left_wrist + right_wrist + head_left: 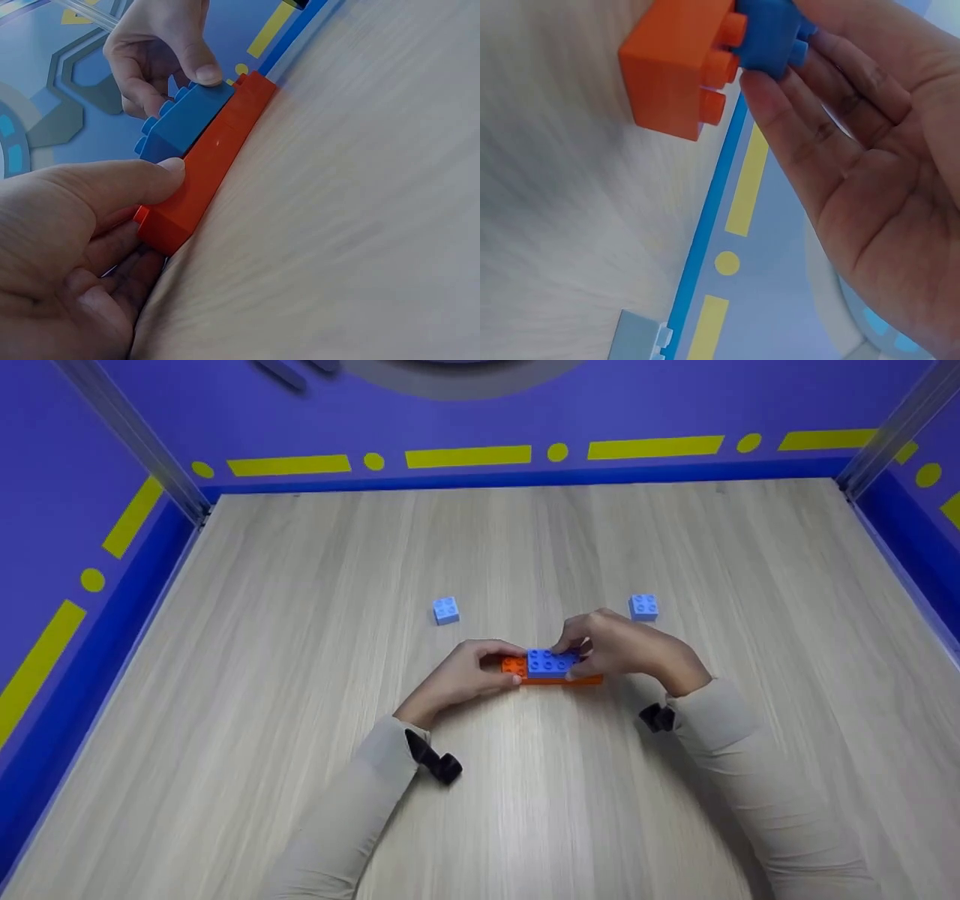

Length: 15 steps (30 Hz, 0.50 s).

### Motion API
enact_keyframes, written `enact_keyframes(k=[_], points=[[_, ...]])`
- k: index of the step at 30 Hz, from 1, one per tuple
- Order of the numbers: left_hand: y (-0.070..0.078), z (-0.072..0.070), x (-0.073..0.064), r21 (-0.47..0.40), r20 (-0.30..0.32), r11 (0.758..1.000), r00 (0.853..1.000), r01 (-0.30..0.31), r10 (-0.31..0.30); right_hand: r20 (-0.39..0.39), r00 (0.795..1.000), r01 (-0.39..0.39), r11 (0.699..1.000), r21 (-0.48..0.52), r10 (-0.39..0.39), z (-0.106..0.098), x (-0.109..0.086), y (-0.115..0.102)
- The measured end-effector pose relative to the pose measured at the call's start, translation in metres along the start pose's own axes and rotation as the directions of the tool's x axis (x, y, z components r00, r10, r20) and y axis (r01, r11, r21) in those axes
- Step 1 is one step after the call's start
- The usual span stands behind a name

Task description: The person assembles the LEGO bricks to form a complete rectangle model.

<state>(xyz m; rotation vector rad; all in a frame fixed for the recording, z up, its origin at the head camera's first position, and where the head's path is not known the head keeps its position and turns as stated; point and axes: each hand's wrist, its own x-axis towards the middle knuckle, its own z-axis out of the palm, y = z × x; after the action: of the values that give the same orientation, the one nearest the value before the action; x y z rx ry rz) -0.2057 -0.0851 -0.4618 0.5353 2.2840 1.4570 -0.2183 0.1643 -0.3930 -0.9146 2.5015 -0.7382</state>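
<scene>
A long orange toy brick [514, 666] lies on the table in front of me, studs up. On top of it sits a shorter blue brick [546, 664], with orange studs showing at both ends. My left hand [472, 673] pinches the orange brick's left end between thumb and fingers. The right hand [626, 643] grips the blue brick near its right end, thumb on the near side and fingers on the far side. In the left wrist view a thin dark gap shows between the blue brick [187, 120] and the orange brick [214, 169].
Two small light blue bricks rest farther back on the wooden table [315, 585], one light blue brick [446, 610] to the left and another light blue brick [643, 607] beyond my right hand. Blue-purple panels [480, 420] with yellow marks wall the table's back and sides.
</scene>
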Motion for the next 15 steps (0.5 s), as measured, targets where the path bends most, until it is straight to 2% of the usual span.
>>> enact_keyframes(k=[7,15], points=[[0.0013,0.0005,0.0013,0.012,0.002,1.000,1.000,0.003,-0.003,-0.010,1.000,-0.006,0.999,-0.033,0.005,-0.0008,-0.0012,-0.0022],[-0.0010,-0.0016,-0.0004,0.009,0.001,1.000,1.000,0.002,-0.002,-0.010,1.000,0.001,1.000,-0.021,-0.001,0.0019,0.0010,-0.0017]])
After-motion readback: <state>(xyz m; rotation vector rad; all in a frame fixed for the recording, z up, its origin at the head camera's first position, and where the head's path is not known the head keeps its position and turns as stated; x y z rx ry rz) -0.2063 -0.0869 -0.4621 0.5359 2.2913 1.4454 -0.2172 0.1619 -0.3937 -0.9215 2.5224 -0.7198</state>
